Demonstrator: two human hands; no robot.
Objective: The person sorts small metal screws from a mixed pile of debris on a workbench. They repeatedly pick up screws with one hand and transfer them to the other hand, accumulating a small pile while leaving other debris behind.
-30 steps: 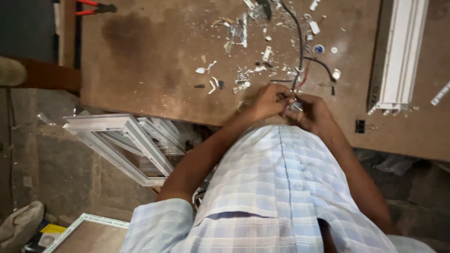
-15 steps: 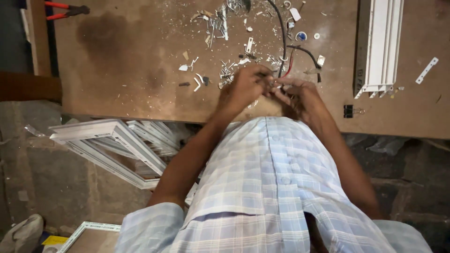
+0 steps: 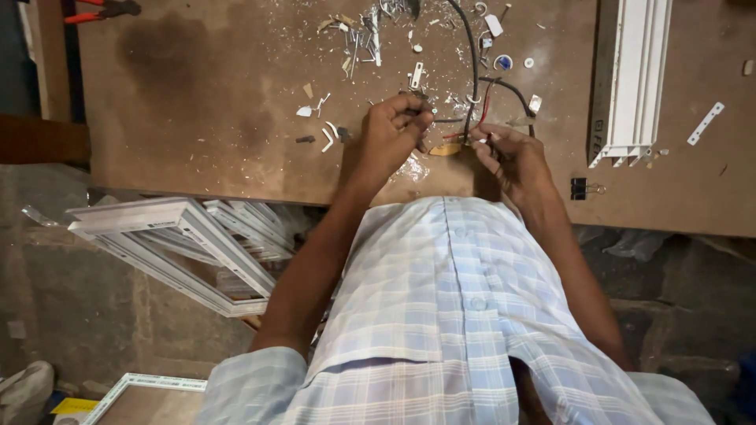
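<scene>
Both of my hands work at the near edge of a brown wooden table [image 3: 197, 118]. My left hand [image 3: 390, 134] is closed, pinching a thin dark wire end between thumb and fingers. My right hand [image 3: 512, 157] grips a bundle of thin wires, one of them red [image 3: 482, 102], where they leave a black cable [image 3: 472, 47] that runs in from the table's far side. A short stretch of wire spans the gap between the two hands. My checked shirt fills the lower part of the view.
White plastic trunking [image 3: 630, 79] lies at the right, with a black binder clip [image 3: 579, 189] near the table edge. Red-handled pliers [image 3: 98, 9] sit at the far left. Plastic scraps [image 3: 354, 35] litter the top. White window frames [image 3: 181, 236] lean below the table.
My hands, pressed together before, have drawn slightly apart, the left one moving left. The view has shifted a little.
</scene>
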